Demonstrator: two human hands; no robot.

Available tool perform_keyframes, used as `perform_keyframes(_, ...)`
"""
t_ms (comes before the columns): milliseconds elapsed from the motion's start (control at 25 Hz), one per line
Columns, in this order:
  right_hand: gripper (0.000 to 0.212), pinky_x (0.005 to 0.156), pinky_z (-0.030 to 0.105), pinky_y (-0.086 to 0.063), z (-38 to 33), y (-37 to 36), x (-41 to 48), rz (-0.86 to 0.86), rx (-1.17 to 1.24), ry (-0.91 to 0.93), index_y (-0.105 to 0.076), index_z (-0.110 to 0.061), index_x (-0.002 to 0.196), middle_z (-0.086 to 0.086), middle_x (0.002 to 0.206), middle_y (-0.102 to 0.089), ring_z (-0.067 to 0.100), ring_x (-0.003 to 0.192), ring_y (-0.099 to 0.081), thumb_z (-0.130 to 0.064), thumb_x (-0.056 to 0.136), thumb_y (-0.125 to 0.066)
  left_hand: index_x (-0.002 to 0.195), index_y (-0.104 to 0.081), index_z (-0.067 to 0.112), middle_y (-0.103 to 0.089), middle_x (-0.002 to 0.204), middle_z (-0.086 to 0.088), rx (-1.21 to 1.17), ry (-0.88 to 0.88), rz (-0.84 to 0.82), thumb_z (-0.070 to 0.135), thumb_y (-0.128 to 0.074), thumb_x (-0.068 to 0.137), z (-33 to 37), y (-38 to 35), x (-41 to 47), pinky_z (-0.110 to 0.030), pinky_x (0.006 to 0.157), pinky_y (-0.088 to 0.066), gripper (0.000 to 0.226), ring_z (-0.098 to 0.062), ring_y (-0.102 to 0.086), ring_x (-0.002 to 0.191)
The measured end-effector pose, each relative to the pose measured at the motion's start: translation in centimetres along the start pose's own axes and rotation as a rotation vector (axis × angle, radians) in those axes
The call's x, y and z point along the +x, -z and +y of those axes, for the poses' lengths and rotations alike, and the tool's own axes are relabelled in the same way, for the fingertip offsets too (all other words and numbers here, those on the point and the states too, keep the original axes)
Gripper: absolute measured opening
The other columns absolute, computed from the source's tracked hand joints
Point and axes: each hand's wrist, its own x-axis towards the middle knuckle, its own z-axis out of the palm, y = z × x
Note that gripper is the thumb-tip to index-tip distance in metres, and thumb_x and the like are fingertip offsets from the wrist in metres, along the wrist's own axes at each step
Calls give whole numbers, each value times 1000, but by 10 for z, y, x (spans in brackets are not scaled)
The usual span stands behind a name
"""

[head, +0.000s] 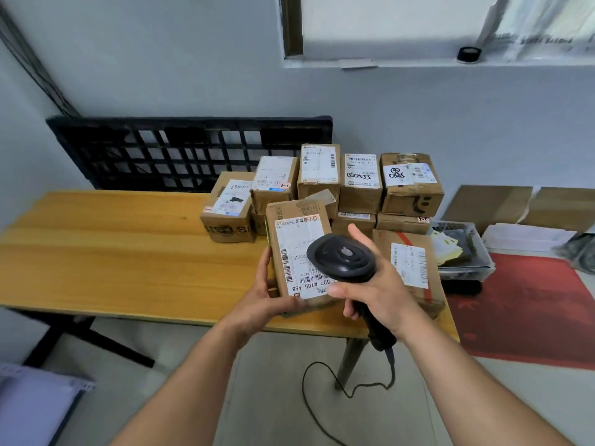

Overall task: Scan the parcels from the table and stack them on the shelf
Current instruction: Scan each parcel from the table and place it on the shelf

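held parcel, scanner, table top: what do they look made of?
Held parcel: brown corrugated cardboard by the look, matte, scuffed edges, white paper label stuck on its face.
Scanner: seemingly black moulded plastic, smooth with a dull sheen; its cable looks rubber-sheathed.
Table top: wood or wood-look laminate, yellow-orange with visible grain and a soft gloss; the picture cannot settle which.

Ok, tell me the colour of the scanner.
Black scanner, best seen in the head view, in the right hand.

left hand (262,299): fingers curled, gripping, forearm in from 7 o'clock | right hand (375,289): fist closed round a grip, thumb extended toward 12 o'clock, forearm in from 5 o'clock
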Motion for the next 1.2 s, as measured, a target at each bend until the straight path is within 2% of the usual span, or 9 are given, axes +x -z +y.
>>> perform_keyframes(120,105,51,38,-54,-40,-29,-9,-36,-18,94,-25,-47,146,6,114,-68,29,52,-59,-2,71,-83,144,-4,56,-53,133,-6,57,-153,198,37,-90,42,14,31,-27,-39,94,-50,134,-21,-54,119)
perform_keyframes(200,104,49,35,-53,-65,-47,-17,-58,-16,155,-25,-43,148,3,100,-70,27,50,-59,-1,72,-82,144,-4,53,-48,139,-6,114,-268,341,38,-91,44,25,56,-41,-46,101,-46,133,-20,-51,123)
perform_keyframes(280,105,48,34,-52,-84,-63,-28,-100,6,209,-25,-45,146,2,89,-73,27,49,-59,-4,70,-84,144,-3,54,-41,142,-9,166,-363,463,39,-91,45,37,80,-53,-47,102,-46,132,-21,-49,124)
perform_keyframes(400,104,47,36,-51,-104,-86,-42,-180,43,253,-24,-50,142,13,98,-73,28,49,-59,-14,64,-83,141,-3,58,-33,145,-8,225,-455,583,47,-89,43,51,108,-70,-50,104,-44,130,-25,-43,129)
perform_keyframes(560,107,48,36,-52,-114,-102,-52,-262,71,274,-24,-50,143,18,95,-72,28,50,-59,-27,57,-84,141,0,58,-31,145,-7,263,-495,637,44,-88,46,58,128,-88,-53,104,-44,130,-25,-43,128)
perform_keyframes(760,107,48,36,-52,-115,-105,-55,-266,40,283,-25,-40,150,13,88,-74,29,48,-60,-13,63,-83,141,2,57,-27,145,-4,297,-509,690,36,-90,50,59,133,-92,-56,107,-39,131,-26,-38,130)
perform_keyframes(920,111,47,34,-51,-113,-100,-55,-287,45,277,-24,-40,150,12,85,-73,29,48,-59,-23,59,-84,145,2,51,-23,146,-4,310,-511,717,23,-91,58,63,130,-90,-56,109,-35,130,-27,-34,133)
perform_keyframes(1200,109,49,39,-51,-109,-85,-50,-326,57,260,-26,-45,146,16,79,-72,30,48,-59,-25,56,-84,147,1,47,-20,149,-1,308,-517,764,30,-91,57,67,117,-92,-56,107,-37,130,-27,-35,131)
